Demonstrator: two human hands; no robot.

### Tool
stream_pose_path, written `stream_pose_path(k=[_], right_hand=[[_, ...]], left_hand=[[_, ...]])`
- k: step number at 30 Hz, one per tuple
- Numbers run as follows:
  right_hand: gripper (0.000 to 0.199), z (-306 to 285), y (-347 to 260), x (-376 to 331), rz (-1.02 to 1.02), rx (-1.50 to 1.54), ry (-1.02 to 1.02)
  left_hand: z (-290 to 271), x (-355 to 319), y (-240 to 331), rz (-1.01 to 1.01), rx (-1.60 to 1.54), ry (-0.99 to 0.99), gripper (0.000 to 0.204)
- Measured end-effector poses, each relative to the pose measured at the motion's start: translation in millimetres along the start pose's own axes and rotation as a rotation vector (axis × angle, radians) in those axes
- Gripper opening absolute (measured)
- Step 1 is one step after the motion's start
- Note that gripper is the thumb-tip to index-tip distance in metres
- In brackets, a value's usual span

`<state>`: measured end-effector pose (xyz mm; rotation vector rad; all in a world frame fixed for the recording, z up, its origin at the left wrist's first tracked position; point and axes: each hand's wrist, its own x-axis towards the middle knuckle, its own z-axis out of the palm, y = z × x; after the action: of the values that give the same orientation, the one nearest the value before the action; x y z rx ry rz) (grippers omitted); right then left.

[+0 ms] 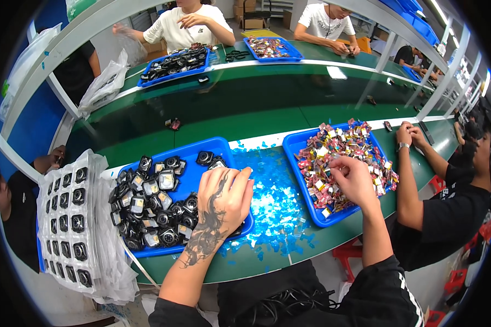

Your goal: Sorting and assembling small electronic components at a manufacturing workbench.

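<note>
Left hand (pixel 223 199), fingers curled, state unclear, over black camera modules (pixel 158 210), centre-left blue tray (pixel 213 146): small, rigid, light, likely fragile lenses; grip edges. Right hand (pixel 354 180) pinching among foil-wrapped pieces (pixel 338 147), centre-right.

Long green workbench (pixel 267 117) runs across the room, white strips along its edges, a white metal frame (pixel 65 41) arching overhead, blue wall (pixel 33 117) on the left, red stools (pixel 458 280) below right, ceiling tube lights (pixel 439 10) glowing

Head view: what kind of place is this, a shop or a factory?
Most likely a factory assembly line: a long green workbench, blue trays heaped with small black parts and colourful small pieces, and several people seated along both sides.
</note>
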<state>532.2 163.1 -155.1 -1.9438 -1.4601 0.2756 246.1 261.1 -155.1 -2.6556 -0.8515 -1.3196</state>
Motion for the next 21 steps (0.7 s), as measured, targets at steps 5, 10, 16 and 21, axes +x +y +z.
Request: stream_pose_path(k=[5, 10, 16, 21], right_hand=[[0.014, 5, 11, -2, 0.014, -0.001, 0.033], [0.017, -3, 11, -3, -0.190, -0.010, 0.273], [0.029, -30, -29, -8, -0.256, 0.040, 0.090], [0.030, -2, -75, -9, -0.418, 0.284, -0.368]], left_hand=[[3, 0, 2, 0.008, -0.014, 0.008, 0.021], [-2, -6, -1, 0.022, -0.005, 0.003, 0.023], [4, -4, 3, 0.014, -0.033, 0.046, 0.036], [-1, -12, 22, -0.186, -0.682, -0.216, 0.049]])
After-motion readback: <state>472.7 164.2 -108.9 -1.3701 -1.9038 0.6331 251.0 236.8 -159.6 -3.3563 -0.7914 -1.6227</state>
